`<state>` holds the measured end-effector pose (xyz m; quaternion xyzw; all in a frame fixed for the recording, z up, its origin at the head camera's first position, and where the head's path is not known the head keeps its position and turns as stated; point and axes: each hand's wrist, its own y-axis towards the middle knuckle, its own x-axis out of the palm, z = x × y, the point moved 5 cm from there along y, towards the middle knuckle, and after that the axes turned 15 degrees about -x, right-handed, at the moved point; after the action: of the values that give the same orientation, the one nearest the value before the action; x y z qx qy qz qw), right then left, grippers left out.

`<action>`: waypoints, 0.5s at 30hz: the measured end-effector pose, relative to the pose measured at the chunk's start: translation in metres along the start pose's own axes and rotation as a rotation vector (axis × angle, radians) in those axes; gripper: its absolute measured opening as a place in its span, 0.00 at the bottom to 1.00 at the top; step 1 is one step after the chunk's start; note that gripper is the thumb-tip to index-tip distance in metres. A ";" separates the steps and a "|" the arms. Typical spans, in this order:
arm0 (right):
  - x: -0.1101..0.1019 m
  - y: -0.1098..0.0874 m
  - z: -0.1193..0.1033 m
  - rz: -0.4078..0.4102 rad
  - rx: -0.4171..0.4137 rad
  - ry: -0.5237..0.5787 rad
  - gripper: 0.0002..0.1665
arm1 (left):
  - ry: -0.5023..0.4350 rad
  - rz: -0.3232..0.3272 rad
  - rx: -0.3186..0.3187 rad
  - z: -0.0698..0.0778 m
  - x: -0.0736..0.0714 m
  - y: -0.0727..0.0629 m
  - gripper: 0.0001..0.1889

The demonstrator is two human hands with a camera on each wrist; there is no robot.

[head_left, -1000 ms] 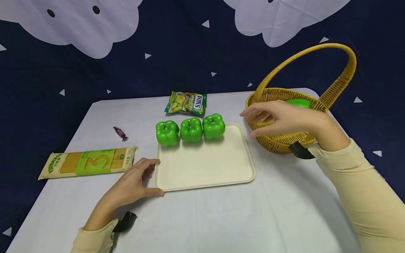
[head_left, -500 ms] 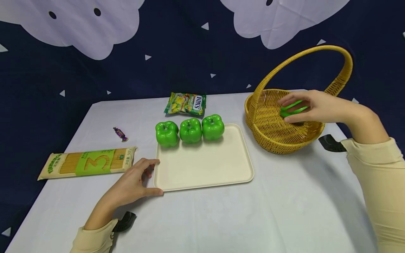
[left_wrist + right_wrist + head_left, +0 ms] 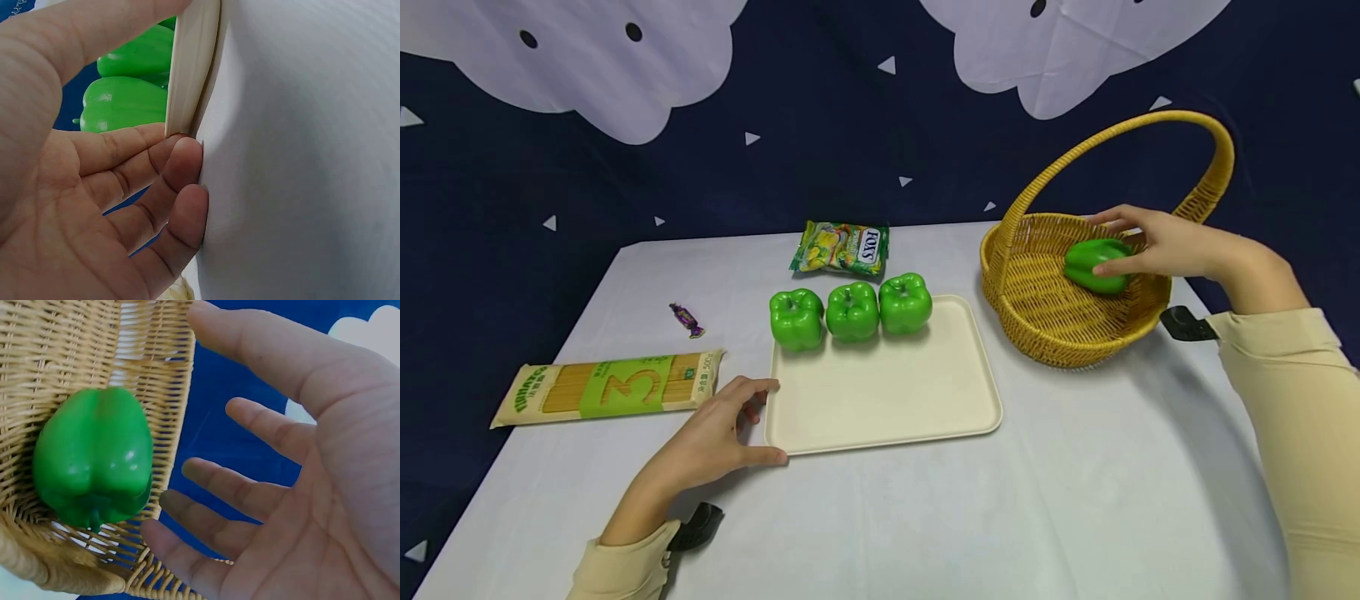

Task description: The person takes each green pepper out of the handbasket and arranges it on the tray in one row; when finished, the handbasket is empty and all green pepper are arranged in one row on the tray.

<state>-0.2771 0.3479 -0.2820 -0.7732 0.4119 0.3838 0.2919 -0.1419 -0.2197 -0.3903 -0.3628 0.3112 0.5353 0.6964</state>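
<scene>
My left hand [image 3: 718,437] holds the left front corner of a cream tray [image 3: 887,400], thumb at the front edge and index finger at the left rim. In the left wrist view the tray's edge [image 3: 190,69] lies between thumb and index finger. Three green bell peppers [image 3: 853,312] stand in a row along the tray's back edge. Another green bell pepper [image 3: 1097,265] lies on its side in a wicker basket [image 3: 1037,325]. Over that basket hovers my right hand [image 3: 1180,242], fingers spread. The right wrist view shows a gap between its fingers and the pepper [image 3: 94,456].
The basket's tall handle [image 3: 1120,129] arches above it. A FOX'S candy bag [image 3: 841,247] lies behind the peppers. To the left are a purple-wrapped candy [image 3: 687,320] and a noodle pack [image 3: 610,387]. A dark patterned cloth [image 3: 820,108] hangs behind the table.
My right hand has moved right from the basket's left rim to the pepper inside, then slightly up and away, uncovering more of the pepper. The left hand and tray stay put.
</scene>
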 end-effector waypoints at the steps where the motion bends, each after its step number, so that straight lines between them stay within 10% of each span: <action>1: -0.001 0.001 0.003 -0.004 0.008 -0.001 0.53 | 0.001 0.001 0.001 0.000 0.000 0.000 0.48; 15: -0.003 0.009 0.024 -0.103 0.112 -0.050 0.56 | -0.004 0.003 0.008 0.004 -0.001 -0.001 0.50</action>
<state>-0.2948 0.3635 -0.2933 -0.7659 0.3851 0.3638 0.3642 -0.1408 -0.2170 -0.3870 -0.3587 0.3124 0.5358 0.6976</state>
